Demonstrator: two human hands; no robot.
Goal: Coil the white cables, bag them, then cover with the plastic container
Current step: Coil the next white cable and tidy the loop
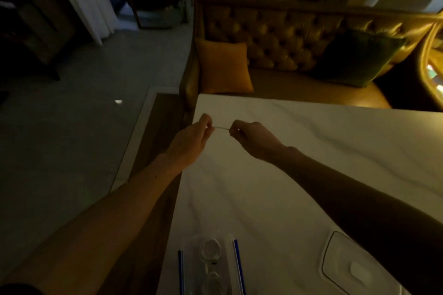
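Both hands are stretched out over the far left part of the white table [311, 151]. My left hand [191, 137] and my right hand [254, 137] each pinch one end of a short, thin white piece [221, 127] pulled taut between them; it is too small to tell what it is. Near the front edge lies a clear zip bag [208, 268] with blue strips, and coiled white cables [210, 250] lie inside it. A clear plastic container [354, 268] rests on the table at the lower right, partly hidden by my right forearm.
The table's left edge runs beside a wooden strip and grey floor [72, 127]. Behind the table stands a tufted golden sofa [275, 38] with an orange cushion [224, 66] and a dark green cushion [359, 60]. The room is dim.
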